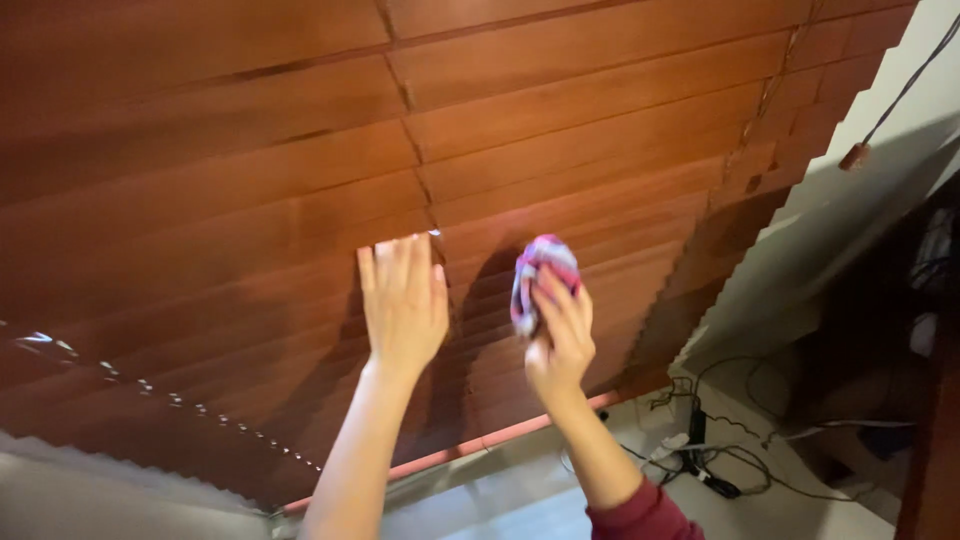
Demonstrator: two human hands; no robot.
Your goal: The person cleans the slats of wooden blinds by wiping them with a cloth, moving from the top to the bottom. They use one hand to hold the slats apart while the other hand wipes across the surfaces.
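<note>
A wooden slat blind [300, 180] filled most of the view, its slats running long across the frame and closed flat. The left hand [403, 305] lay open and flat on the slats, fingers spread upward, holding nothing. Just to its right, the right hand [560, 340] had its grip closed on a bunched pink-and-white cloth [538, 270], pressed against the same band of slats. The cloth lay above the right fingers, beside a ladder cord [415, 150]. Tangled cables [700, 460] lay on the floor below.
</note>
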